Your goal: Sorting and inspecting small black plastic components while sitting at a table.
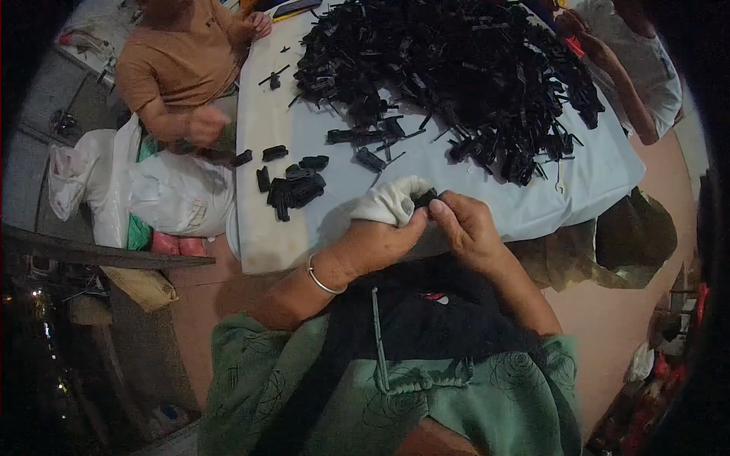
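Observation:
Close to the table's near edge, my two hands meet around a small black plastic part (pixel 426 198). My left hand (pixel 397 228) is closed on it, with a white cloth or partial glove (pixel 386 202) covering its fingers. From the other side, the thumb and fingers of my right hand (pixel 465 224) pinch the same part. Much of the part is hidden by my fingers. Just beyond my hands lies a loose black plastic piece (pixel 371 159) with thin rods. To their left sits a small heap of short black parts (pixel 295 188).
A large tangled pile of black plastic parts (pixel 449 76) covers the far side of the white-covered table (pixel 266 243). A wrench (pixel 560 176) lies at the right. One person (pixel 179 68) sits at the left, another (pixel 646 76) at the right. White plastic bags (pixel 179 190) stand beside the table.

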